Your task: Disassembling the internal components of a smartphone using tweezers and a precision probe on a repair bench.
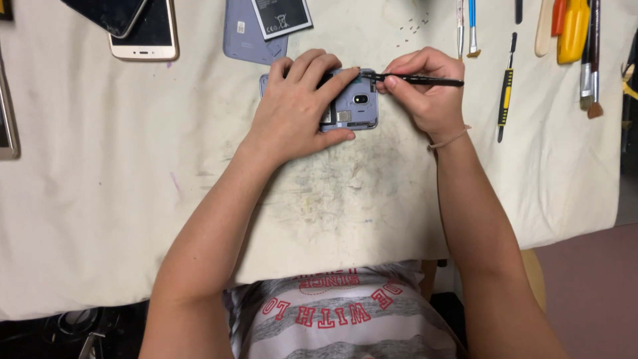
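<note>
Seen from above, a bench (133,219) covered in a stained cream cloth is shown, with two bare arms reaching forward from the bottom of the view. A blue phone (355,100) with its back cover removed lies face down near the far middle of the bench, its inner frame and camera lens exposed. The left hand (299,106) is laid flat over the phone's left part, fingers together and pressing down, so that the phone is pinned in place. The right hand (425,90) is closed in a pen-like pinch on a thin black screwdriver (419,81), whose tip is set at the phone's upper right corner. The step in hand is judged to be the working of a small screw in the frame. A steady hold and a light, upright turn of the tip would be called for next, since tiny loose screws (412,28) are already scattered just beyond. A removed back cover (242,40) and a battery (280,14) lie behind the phone; another phone (146,33) is at far left, and more tools (573,33) at far right.
</note>
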